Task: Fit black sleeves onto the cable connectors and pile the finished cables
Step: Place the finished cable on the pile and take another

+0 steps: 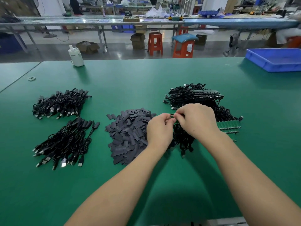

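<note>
both hands pinch one connector
left hand (160, 128) and right hand (197, 120) meet on the connector (172, 115), beside the sleeves (128, 136); no readable writing.

I see a heap of flat black sleeves (128, 136) at the centre of the table. To its left lie two piles of sleeved cables (65, 141), one nearer, one farther (60, 103). To the right sits a tangle of unsleeved cables (193, 97) with bare green connector boards (229, 124).
</note>
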`<state>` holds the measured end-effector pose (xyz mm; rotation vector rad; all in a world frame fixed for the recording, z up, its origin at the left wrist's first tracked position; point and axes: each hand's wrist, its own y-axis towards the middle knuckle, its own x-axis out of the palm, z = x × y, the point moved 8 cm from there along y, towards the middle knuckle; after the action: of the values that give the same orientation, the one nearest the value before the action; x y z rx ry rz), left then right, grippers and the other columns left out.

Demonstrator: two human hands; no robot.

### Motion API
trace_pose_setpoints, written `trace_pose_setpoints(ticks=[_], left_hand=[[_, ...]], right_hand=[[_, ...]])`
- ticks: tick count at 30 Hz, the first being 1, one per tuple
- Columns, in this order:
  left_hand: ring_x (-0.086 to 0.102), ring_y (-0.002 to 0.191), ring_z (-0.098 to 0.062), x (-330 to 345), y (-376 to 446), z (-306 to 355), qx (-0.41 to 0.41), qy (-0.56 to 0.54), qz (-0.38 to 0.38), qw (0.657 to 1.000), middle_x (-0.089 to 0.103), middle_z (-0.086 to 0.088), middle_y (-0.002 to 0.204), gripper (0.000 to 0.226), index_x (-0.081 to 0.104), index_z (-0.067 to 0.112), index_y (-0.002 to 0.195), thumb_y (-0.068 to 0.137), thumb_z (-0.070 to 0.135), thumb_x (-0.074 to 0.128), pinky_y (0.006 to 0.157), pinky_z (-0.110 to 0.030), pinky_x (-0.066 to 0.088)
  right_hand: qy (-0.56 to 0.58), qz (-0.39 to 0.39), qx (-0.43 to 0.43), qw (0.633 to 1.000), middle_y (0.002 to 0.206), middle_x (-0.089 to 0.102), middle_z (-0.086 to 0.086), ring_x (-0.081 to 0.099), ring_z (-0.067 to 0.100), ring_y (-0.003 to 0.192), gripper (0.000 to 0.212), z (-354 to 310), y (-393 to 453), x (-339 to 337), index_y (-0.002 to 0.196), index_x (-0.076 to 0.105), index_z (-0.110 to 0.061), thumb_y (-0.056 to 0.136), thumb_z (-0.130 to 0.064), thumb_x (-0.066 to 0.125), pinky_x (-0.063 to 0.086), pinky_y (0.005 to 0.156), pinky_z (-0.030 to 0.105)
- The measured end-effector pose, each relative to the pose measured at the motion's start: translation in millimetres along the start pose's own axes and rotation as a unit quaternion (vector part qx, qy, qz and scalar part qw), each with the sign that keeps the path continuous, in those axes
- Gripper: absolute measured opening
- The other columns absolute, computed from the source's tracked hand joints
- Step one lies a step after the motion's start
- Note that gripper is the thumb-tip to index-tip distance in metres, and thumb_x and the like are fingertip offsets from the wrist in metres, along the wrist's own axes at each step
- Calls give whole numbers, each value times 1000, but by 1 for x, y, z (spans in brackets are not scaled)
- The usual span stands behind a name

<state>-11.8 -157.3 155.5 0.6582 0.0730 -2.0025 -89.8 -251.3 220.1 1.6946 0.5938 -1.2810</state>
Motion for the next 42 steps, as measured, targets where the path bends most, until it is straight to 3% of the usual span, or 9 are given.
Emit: trace_pose_setpoints(ticks=[5, 13, 21, 27, 30, 31, 33, 35, 42], left_hand=[[39, 47, -7, -3, -1, 5, 12, 9, 13, 1000, 46, 7, 48, 34, 53, 19, 61, 90, 33, 66, 48, -20, 27], [64, 72, -7, -30, 10, -1, -2, -98, 2, 995, 71, 11, 76, 11, 71, 25, 80, 90, 25, 68, 70, -26, 52], [71, 76, -11, -20, 4, -6, -17, -123, -65, 990, 74, 6, 78, 9, 72, 25, 81, 90, 23, 69, 78, -38, 59], [72, 73, -15, -22, -4, 7, 9, -122, -107, 987, 74, 8, 76, 7, 72, 24, 82, 89, 23, 70, 77, -37, 61], [72, 67, -16, -23, -5, 6, 7, -135, -106, 985, 72, 3, 71, 8, 70, 21, 79, 86, 18, 73, 61, -19, 56], [70, 64, -18, -23, -5, 4, 3, -138, -104, 985, 68, 2, 66, 9, 69, 22, 78, 84, 16, 74, 56, -16, 52], [64, 55, -14, -21, -4, -7, -19, -138, -104, 985, 61, 6, 62, 12, 68, 22, 79, 81, 14, 76, 54, -17, 49], [60, 54, -10, -21, 0, -23, -52, -128, -97, 986, 66, 5, 65, 9, 69, 19, 80, 80, 18, 77, 56, -21, 48], [55, 58, -10, -22, -4, -81, -121, -124, -157, 972, 73, -3, 69, 10, 74, 14, 77, 86, 16, 72, 64, -25, 47]], right_hand=[[75, 11, 49, 996, 84, 74, -7, 66, 22, 82, 19, 21, -8, -3, 95, 77, -34, 96, -41, 59, 35, 60, 28], [238, -158, 22, 958, 81, 73, -10, 66, 16, 76, 13, 73, -8, -26, 86, 73, -34, 95, -33, 64, 50, 74, 32], [108, -221, 38, 969, 82, 67, -12, 54, 17, 90, 25, 105, 6, 35, 76, 58, -42, 101, -35, 55, 39, 80, 35], [-45, -231, 27, 972, 160, 31, -1, 9, 28, 151, 35, 112, 14, 113, 138, 51, -39, 104, -32, 43, -1, 120, 56], [56, -139, 25, 988, 154, 43, 1, 28, 28, 148, 39, 86, 13, 112, 142, 51, -26, 105, -31, 41, 13, 122, 48], [200, -141, 59, 968, 142, 57, 2, 45, 26, 138, 37, 75, 7, 110, 137, 57, -22, 106, -33, 40, 28, 118, 42], [526, -221, 166, 804, 108, 75, 2, 70, 21, 105, 44, 41, -12, 121, 126, 62, -18, 107, -45, 34, 50, 98, 37], [646, -284, 198, 680, 86, 75, 6, 72, 21, 82, 53, 7, -29, 130, 122, 63, -16, 105, -53, 29, 56, 78, 32], [659, -285, 128, 685, 59, 37, 1, 34, 10, 49, 23, -33, -58, 155, 94, 74, -15, 102, -27, 56, 27, 48, 22]])
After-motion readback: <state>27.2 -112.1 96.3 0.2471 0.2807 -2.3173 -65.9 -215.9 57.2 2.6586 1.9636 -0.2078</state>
